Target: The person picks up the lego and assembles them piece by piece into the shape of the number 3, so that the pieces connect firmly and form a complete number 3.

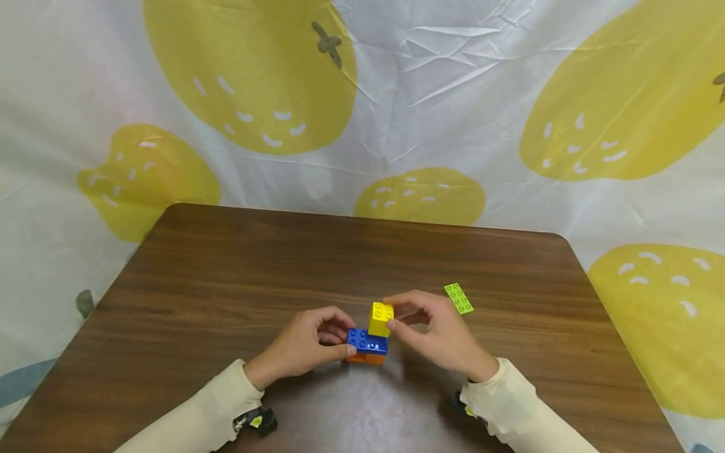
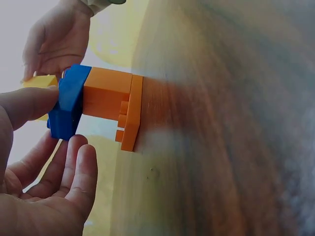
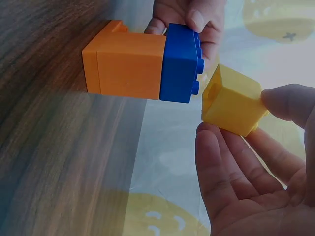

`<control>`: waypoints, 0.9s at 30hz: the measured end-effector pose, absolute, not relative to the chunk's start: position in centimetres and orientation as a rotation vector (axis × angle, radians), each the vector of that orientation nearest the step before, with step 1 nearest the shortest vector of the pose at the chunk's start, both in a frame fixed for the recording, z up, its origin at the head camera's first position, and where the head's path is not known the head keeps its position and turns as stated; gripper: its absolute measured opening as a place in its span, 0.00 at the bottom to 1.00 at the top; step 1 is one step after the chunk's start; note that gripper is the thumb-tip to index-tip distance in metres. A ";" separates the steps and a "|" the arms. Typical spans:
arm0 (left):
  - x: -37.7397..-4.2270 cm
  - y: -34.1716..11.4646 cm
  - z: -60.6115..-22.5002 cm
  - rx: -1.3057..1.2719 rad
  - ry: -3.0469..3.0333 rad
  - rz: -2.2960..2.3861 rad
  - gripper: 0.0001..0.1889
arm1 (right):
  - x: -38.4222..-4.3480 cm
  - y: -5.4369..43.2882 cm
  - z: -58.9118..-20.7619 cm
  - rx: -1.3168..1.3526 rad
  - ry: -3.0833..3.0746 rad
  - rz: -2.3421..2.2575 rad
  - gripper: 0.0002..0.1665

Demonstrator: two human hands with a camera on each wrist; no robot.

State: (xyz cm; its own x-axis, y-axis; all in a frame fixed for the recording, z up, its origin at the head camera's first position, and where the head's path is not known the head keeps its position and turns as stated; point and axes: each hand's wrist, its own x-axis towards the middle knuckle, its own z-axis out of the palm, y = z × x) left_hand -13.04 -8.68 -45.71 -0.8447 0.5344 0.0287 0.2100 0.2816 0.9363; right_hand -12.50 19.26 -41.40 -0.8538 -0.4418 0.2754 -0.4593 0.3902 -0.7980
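My right hand [image 1: 438, 330] pinches a yellow toy brick [image 3: 234, 101] between thumb and fingers. In the right wrist view a small gap parts its hollow underside from the studs of a blue brick [image 3: 178, 64]. The blue brick tops an orange brick [image 2: 107, 93], which sits on a thin orange plate [image 2: 132, 118] lying on the table. The plate's bare studs stick out at one side in the left wrist view. My left hand [image 1: 303, 343] holds the blue brick's left end between thumb and fingers.
A lime-green studded plate [image 1: 459, 298] lies on the brown wooden table [image 1: 255, 264], just beyond my right hand. Behind the table's far edge hangs a white cloth [image 1: 442, 82] printed with yellow fruit.
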 end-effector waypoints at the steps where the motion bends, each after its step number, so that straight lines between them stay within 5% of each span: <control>1: -13.0 -8.7 -45.7 0.679 2.266 1.585 0.18 | -12.4 19.3 -41.4 0.845 -2.603 1.506 0.20; 27: -13.0 -8.7 -45.8 0.677 2.245 1.611 0.18 | -11.7 19.3 -42.2 0.985 -2.545 1.448 0.21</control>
